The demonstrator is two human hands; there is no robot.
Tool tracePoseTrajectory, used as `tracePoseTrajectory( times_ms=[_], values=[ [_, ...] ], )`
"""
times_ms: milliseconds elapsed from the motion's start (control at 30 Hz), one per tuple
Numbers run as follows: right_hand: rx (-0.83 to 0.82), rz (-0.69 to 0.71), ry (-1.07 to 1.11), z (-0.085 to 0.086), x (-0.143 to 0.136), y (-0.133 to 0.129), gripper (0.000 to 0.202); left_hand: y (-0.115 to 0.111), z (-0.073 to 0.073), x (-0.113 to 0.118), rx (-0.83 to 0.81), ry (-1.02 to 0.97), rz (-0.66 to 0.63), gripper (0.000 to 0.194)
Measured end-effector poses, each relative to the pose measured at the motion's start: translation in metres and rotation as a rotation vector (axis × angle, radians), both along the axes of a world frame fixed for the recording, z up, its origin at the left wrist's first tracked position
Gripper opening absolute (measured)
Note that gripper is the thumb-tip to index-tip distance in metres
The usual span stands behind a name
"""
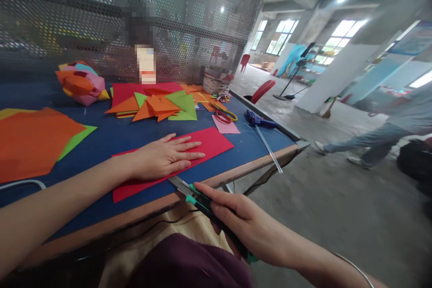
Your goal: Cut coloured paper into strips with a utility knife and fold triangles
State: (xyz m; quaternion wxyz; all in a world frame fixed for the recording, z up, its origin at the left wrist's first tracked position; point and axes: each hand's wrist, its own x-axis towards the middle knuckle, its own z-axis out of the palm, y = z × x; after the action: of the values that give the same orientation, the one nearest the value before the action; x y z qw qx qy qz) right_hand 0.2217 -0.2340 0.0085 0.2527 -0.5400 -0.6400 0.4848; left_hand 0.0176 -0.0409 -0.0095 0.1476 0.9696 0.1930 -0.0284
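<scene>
A folded-looking sheet of red paper [212, 141] lies on the blue tabletop near the front edge. My left hand [165, 157] rests flat on it, fingers stretched out and holding nothing. In my right hand [232, 211] is a utility knife [199, 200] with a black and green handle, fingers wrapped round it. Its blade [178, 183] is out and reaches the paper's near edge beside my left hand; whether the tip is under the paper I cannot tell.
Orange and green paper pieces [158, 107] lie behind, with scissors [225, 114] on pink paper [227, 127]. A blue glue gun [259, 120] with a clear stick hangs over the right edge. Left are a paper ball [81, 83] and orange sheets [33, 144]. A person's legs [374, 139] show at right.
</scene>
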Motion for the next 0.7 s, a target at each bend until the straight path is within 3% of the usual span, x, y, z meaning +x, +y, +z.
tracePoseTrajectory(
  times_ms=[700],
  values=[
    [0.004, 0.053, 0.003, 0.0045, -0.0069, 0.0016, 0.047, 0.0017, -0.0017, 0.0016, -0.002, 0.007, -0.001, 0.046]
  ],
)
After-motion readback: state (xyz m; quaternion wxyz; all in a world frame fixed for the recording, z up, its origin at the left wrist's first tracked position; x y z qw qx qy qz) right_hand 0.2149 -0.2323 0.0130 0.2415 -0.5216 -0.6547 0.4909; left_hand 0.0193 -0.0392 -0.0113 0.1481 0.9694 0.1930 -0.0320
